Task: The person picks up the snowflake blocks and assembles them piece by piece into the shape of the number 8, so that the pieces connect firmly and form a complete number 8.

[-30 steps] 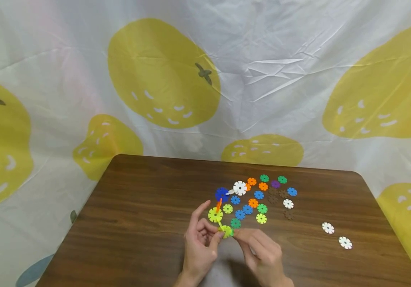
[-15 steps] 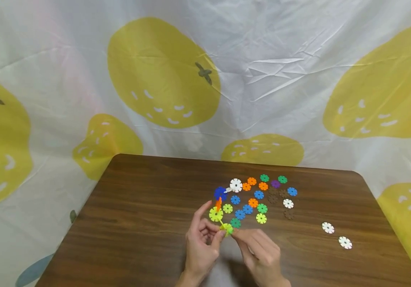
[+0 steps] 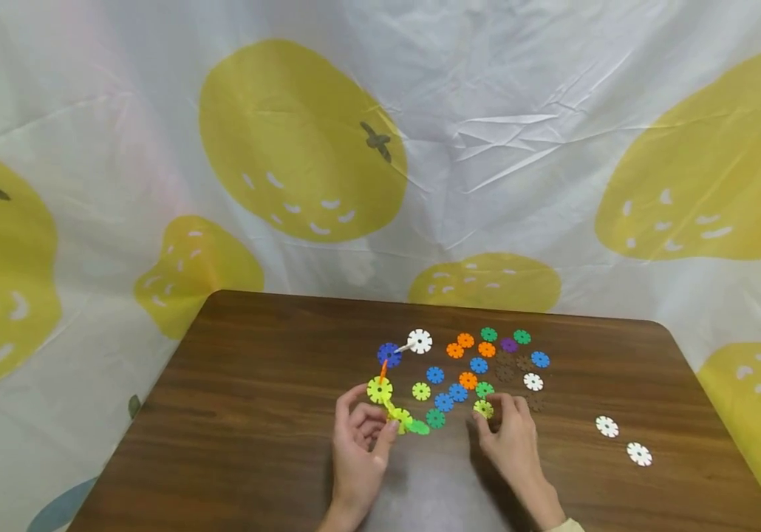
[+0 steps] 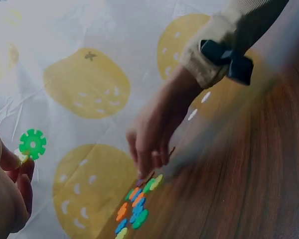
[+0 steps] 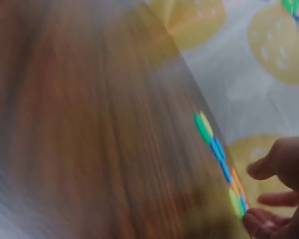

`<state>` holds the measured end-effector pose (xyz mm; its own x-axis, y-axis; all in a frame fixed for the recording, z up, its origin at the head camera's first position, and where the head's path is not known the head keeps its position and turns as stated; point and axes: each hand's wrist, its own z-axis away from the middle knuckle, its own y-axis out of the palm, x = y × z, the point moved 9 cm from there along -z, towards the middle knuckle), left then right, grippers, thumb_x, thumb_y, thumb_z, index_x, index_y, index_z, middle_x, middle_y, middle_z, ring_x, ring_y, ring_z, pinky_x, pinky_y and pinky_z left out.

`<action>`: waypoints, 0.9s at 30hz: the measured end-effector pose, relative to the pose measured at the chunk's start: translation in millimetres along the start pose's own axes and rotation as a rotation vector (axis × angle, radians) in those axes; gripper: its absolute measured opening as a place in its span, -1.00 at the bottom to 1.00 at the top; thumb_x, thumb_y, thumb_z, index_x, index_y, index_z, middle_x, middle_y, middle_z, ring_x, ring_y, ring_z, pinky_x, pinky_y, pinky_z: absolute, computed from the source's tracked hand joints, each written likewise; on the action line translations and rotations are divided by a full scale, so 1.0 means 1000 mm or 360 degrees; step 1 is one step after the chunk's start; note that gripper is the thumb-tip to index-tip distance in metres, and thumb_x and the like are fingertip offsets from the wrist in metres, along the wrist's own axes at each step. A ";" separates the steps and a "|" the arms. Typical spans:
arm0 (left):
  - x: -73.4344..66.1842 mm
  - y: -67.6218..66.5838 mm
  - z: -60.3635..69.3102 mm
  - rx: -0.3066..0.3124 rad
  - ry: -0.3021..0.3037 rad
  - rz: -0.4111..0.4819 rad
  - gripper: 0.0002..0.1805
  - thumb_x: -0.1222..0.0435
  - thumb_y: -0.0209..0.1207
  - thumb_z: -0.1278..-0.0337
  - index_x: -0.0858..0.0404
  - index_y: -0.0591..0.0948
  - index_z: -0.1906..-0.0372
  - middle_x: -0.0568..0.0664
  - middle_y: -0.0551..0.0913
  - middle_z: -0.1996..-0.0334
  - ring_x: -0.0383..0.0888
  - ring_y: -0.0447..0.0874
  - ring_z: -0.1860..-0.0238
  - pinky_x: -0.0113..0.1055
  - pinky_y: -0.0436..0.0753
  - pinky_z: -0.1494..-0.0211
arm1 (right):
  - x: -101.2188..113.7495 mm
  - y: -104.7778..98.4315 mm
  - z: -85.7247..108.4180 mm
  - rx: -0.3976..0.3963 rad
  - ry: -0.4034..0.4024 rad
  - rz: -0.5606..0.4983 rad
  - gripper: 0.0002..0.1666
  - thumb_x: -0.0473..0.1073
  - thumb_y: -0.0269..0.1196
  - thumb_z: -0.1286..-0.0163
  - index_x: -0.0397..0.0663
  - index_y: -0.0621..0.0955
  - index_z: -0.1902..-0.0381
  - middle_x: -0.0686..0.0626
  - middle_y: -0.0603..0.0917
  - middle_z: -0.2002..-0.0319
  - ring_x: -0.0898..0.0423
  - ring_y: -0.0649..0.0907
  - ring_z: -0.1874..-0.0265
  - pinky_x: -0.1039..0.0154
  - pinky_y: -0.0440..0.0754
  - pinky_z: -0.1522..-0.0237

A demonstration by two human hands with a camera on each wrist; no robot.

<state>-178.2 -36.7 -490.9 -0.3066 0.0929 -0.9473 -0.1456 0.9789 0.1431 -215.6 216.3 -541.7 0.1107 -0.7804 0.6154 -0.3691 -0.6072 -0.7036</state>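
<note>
I watch the left hand [image 3: 362,447] hold a linked chain of discs [image 3: 380,389] over the brown wooden table [image 3: 254,414], its thumb and fingers pinching a yellow piece near the chain's lower end — a bright green disc [image 4: 33,144] stands out just past the fingertips in the left wrist view. The chain bends up and away from the thumb through yellow, orange and dark blue to a white disc [image 3: 420,341]. On my right, the right hand [image 3: 516,440] extends from a tan cuff [image 4: 204,62], wrist above the tabletop and fingers angled down, thumb and forefinger parted on either side of a yellow-green disc [image 3: 483,409] — whether skin touches plastic, I cannot tell. Beyond it lie loose discs [image 3: 458,392] in blue, orange, green, purple and brown, before a cloth [image 3: 327,273] printed with yellow fruit.
</note>
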 end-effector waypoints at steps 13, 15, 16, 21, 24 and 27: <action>0.002 0.007 0.003 0.0069 -0.0029 0.0087 -0.61 0.66 0.19 -0.10 0.56 0.39 -0.04 0.38 0.60 0.22 -0.32 0.68 0.25 -0.44 0.74 0.14 | -0.029 0.015 -0.011 0.0260 0.0243 0.0082 -0.68 -0.27 0.46 -0.17 -0.34 0.62 0.20 -0.27 0.54 0.25 -0.11 0.57 0.29 0.01 0.54 0.25; 0.001 0.008 0.004 0.0083 -0.0006 0.0106 -0.61 0.67 0.18 -0.09 0.57 0.38 -0.05 0.40 0.59 0.22 -0.31 0.68 0.24 -0.45 0.74 0.12 | -0.027 0.013 -0.010 0.0262 0.0233 0.0060 -0.74 -0.31 0.46 -0.14 -0.28 0.62 0.25 -0.22 0.59 0.29 -0.07 0.61 0.31 0.03 0.56 0.24; 0.001 0.008 0.004 0.0089 0.0004 0.0117 -0.60 0.68 0.17 -0.09 0.57 0.38 -0.05 0.40 0.59 0.22 -0.30 0.68 0.23 -0.46 0.74 0.12 | -0.026 0.012 -0.009 0.0259 0.0224 0.0050 -0.77 -0.34 0.44 -0.13 -0.25 0.62 0.27 -0.19 0.62 0.32 -0.03 0.63 0.35 0.06 0.57 0.26; 0.001 0.010 0.003 0.0117 0.0030 0.0170 -0.57 0.70 0.16 -0.06 0.59 0.36 -0.07 0.41 0.56 0.21 -0.29 0.67 0.23 -0.46 0.73 0.13 | -0.021 0.011 -0.004 0.0241 0.0170 -0.0002 -0.82 -0.43 0.35 -0.13 -0.16 0.62 0.31 0.00 0.67 0.48 0.16 0.60 0.48 0.28 0.53 0.40; 0.002 0.011 0.003 0.0119 0.0023 0.0188 -0.57 0.70 0.16 -0.06 0.60 0.35 -0.07 0.41 0.55 0.21 -0.29 0.67 0.23 -0.47 0.73 0.14 | -0.018 0.013 -0.002 0.0262 0.0140 -0.0014 -0.84 -0.38 0.38 -0.18 -0.18 0.64 0.27 -0.01 0.65 0.46 0.16 0.57 0.46 0.30 0.52 0.40; 0.003 0.011 0.003 0.0118 0.0010 0.0190 -0.57 0.70 0.16 -0.08 0.60 0.35 -0.08 0.40 0.55 0.21 -0.29 0.67 0.22 -0.48 0.72 0.12 | -0.016 0.016 0.002 0.0353 0.0132 0.0020 -0.76 -0.25 0.47 -0.19 -0.17 0.65 0.22 -0.04 0.63 0.36 0.14 0.55 0.38 0.24 0.54 0.30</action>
<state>-177.7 -25.2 -493.6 -0.3235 0.2088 -0.9229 -0.0379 0.9717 0.2331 -221.8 218.5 -563.5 0.0279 -0.7787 0.6268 -0.1571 -0.6227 -0.7665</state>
